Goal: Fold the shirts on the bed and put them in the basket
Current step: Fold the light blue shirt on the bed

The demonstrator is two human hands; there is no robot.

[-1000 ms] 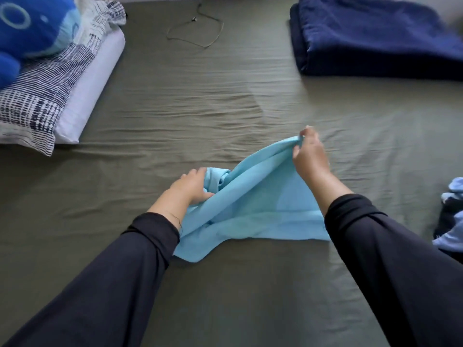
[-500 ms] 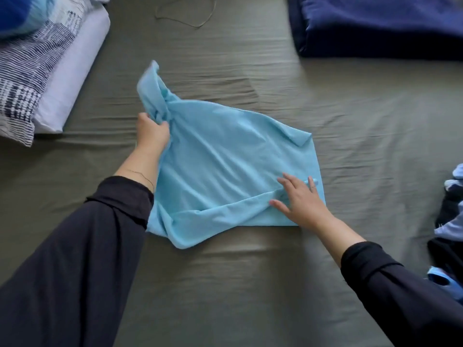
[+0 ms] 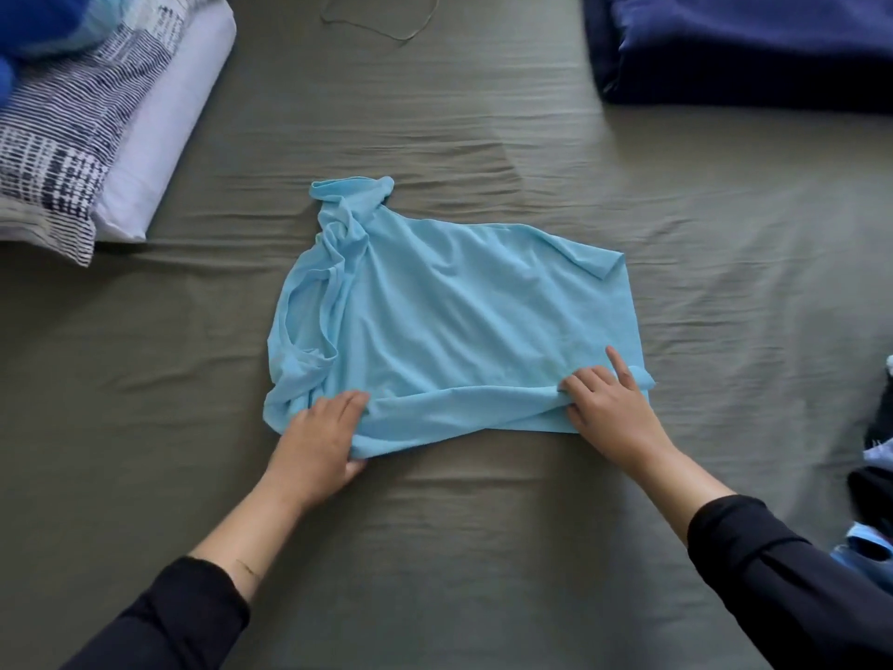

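Note:
A light blue shirt lies spread on the olive-green bed sheet, its neck opening at the left and a bunched sleeve at the upper left. My left hand grips the near left edge of the shirt, thumb under the fabric and fingers on top. My right hand pinches the near right fold of the shirt, with the index finger stretched out over the cloth. No basket is in view.
Patterned and white pillows with a blue plush toy lie at the far left. A folded navy blanket sits at the far right. More clothes are piled at the right edge. A thin cord lies at the top.
The shirt has been spread flat. My left hand let go of the raised sleeve and came down to the near left edge. My right hand stays at the near right fold.

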